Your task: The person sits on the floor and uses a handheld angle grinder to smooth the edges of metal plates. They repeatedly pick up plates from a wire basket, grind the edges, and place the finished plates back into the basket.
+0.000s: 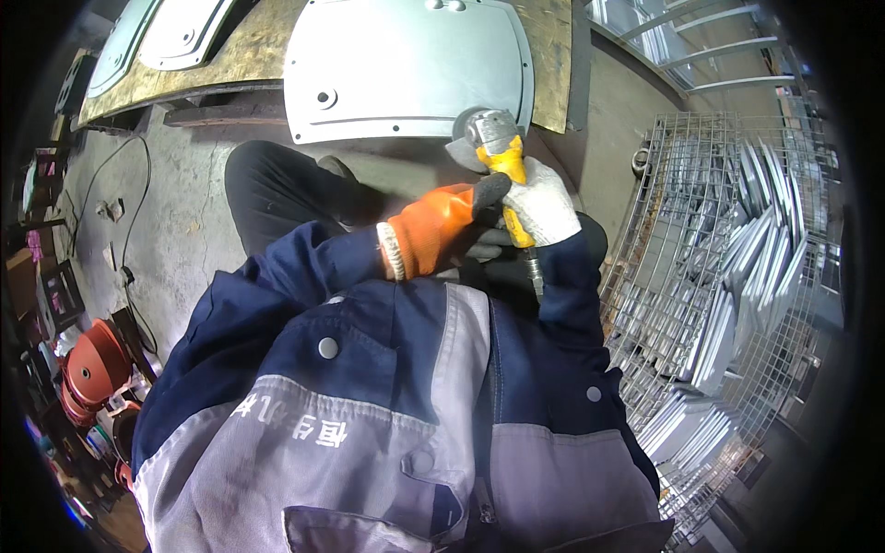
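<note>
My right hand (544,203), in a white glove, is closed around the yellow body of an angle grinder (515,170). The grinder's metal head and disc guard (481,134) point away from me, close to the near right corner of a pale metal panel (406,69). A metal connector (535,271) trails from its rear end toward my right sleeve. My left hand (438,223) wears an orange glove with dark fingertips. Its thumb lies against the grinder's left side, with the fingers curled below, partly hidden behind the tool.
The panel rests on a wooden bench (251,51), with more pale panels (189,35) at the far left. On the right stands a wire mesh cage (636,267) with many flat metal pieces. A black cable (143,198) crosses the concrete floor. Red containers (97,359) stand at the left.
</note>
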### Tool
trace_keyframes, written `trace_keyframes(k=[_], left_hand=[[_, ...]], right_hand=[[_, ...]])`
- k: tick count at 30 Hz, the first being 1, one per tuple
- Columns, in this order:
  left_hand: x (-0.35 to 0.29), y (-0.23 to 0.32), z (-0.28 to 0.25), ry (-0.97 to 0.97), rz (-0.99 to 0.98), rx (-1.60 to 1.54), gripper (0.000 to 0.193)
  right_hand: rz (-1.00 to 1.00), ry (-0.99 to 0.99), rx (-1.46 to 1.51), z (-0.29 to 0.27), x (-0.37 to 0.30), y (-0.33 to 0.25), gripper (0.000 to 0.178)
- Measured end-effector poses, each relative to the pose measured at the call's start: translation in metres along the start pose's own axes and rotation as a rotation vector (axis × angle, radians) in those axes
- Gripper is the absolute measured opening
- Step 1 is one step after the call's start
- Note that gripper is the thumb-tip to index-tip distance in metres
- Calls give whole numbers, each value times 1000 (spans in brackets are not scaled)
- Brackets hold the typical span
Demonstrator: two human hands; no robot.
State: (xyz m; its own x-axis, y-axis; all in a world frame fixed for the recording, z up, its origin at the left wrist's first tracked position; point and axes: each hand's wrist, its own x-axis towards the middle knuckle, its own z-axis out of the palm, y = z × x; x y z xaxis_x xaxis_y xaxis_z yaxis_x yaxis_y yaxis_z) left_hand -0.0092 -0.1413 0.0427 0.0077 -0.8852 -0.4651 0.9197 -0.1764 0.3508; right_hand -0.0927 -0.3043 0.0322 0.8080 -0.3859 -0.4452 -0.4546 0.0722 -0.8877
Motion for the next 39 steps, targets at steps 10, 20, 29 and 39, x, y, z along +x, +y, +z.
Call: trace_keyframes(k=[10, 20, 29, 39], left_hand=[[36, -15, 21, -80, 70, 71, 49], [-60, -38, -92, 322, 640, 182, 42], [-78, -40, -119, 536, 928, 739, 42], [-52, -39, -91, 382, 513, -98, 39]], right_hand=[[125, 174, -192, -29, -29, -20, 36], [-371, -258, -586, 123, 12, -26, 33], [-451, -196, -637, 179, 23, -3, 20], [-508, -9, -681, 145, 4, 8, 32]])
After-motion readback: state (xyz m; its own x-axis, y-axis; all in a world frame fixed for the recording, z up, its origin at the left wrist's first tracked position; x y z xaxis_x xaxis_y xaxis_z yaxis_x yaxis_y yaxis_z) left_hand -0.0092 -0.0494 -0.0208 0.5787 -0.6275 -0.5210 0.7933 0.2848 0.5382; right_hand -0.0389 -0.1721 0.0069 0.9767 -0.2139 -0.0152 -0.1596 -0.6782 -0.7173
